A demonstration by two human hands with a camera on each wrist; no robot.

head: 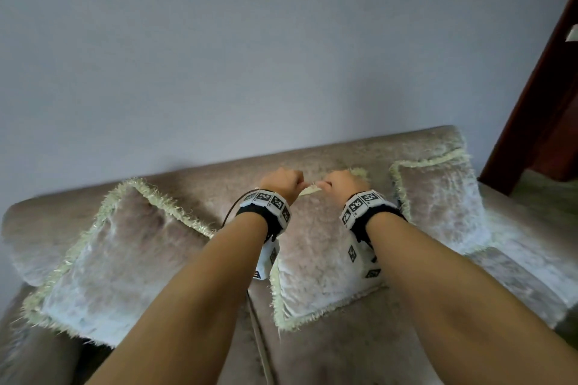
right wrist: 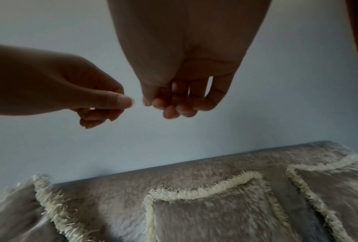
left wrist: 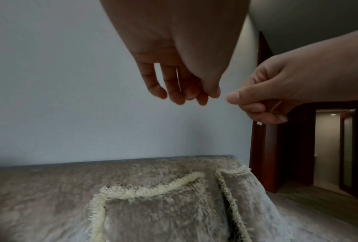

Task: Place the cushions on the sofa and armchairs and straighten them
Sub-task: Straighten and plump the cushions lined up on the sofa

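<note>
While three cushions are already sitting on the sofa [head: 328, 353], the task is looking well along for this seat: the left cushion [head: 109, 259] is leaning tilted, one corner pointing up the backrest, the middle cushion [head: 316, 259] is standing roughly square against the back, and the right cushion [head: 444, 212] is leaning near the sofa's right end. The left hand [head: 283, 181] and right hand [head: 341, 183] are hovering close together, thumbs nearly meeting, over the middle cushion's top fringe. Both are showing curled fingers with thumb pressing on forefinger, and in the wrist views they are holding no cushion, with the fringe lying free below them. Judging by this, straightening is what is remaining, mainly the crooked left one, plus any armchairs.

Hard to tell: in the head view the hands are seeming to touch the fringe, but the wrist views are putting them clear above it. Whether a stray thread is being pinched is too small to see. Armchairs are not appearing in any view. The forearms are covering the gap between the left and middle cushions, and the sofa's left end and front are getting cut off
</note>
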